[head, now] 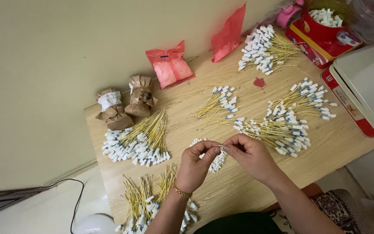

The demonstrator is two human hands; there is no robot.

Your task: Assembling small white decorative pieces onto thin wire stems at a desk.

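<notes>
My left hand (pixel 194 165) and my right hand (pixel 249 154) meet over the middle of a wooden table (pixel 239 190), fingertips pinched together on a thin yellow wire with a small white piece (pixel 218 146). Just under the fingers lies a small heap of white connector pieces (pixel 217 162). A gold bracelet sits on my left wrist. Bundles of yellow wires with white and blue ends lie around: one to the left (pixel 137 145), one at the near left (pixel 146 203), one to the right (pixel 282 132).
More wire bundles lie at the back (pixel 265 50), centre (pixel 219 106) and right (pixel 308 99). Two brown paper-wrapped rolls (pixel 126 106) and red plastic bags (pixel 172 67) stand by the wall. A red box (pixel 325 32) and a white tray (pixel 366 84) are at the right.
</notes>
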